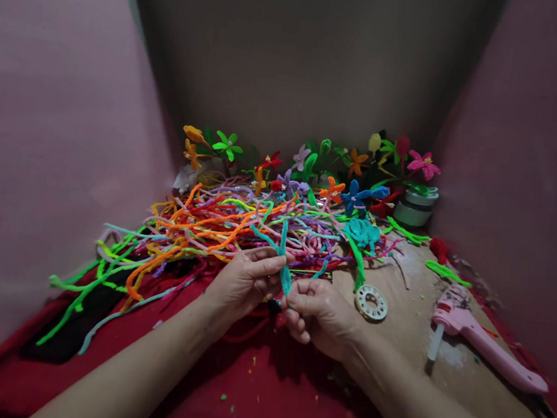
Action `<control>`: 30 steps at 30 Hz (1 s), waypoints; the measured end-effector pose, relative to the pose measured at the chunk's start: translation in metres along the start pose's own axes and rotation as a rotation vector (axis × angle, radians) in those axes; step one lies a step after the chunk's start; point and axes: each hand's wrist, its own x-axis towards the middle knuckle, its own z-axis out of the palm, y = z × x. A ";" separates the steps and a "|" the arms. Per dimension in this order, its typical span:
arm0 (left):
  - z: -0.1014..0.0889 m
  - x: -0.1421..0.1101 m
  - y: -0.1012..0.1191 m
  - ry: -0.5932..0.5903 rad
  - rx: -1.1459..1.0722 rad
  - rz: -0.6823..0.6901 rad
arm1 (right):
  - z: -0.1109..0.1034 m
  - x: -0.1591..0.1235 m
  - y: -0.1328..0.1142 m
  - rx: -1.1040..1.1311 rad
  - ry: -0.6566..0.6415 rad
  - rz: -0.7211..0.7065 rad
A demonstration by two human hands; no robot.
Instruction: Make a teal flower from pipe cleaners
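Observation:
Between my two hands is a turquoise pipe cleaner (285,278), bent into a narrow doubled shape with two loose ends sticking up at the top. My left hand (249,276) pinches it near its upper part, thumb against fingers. Lower down, my right hand (315,307) grips its bottom end between thumb and forefinger. Right behind the hands spreads a big heap of many-coloured pipe cleaners (226,223). A turquoise pipe cleaner flower (362,234) lies at the heap's right side.
A pink hot glue gun (489,347) rests on cardboard (413,305) at the right, beside a round white disc with holes (371,303). Pipe cleaner flowers (355,196) stand along the back, near a lidded jar (415,206). Red cloth (217,390) with scraps covers the front.

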 end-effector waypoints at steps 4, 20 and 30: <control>-0.002 0.000 0.001 -0.018 0.012 0.004 | -0.003 -0.002 -0.003 0.091 -0.181 0.108; 0.001 -0.006 -0.008 0.043 0.476 0.271 | 0.012 0.000 0.001 -0.496 0.329 -0.142; -0.001 -0.001 -0.004 0.262 0.500 0.275 | 0.014 -0.001 0.006 -0.308 0.308 -0.033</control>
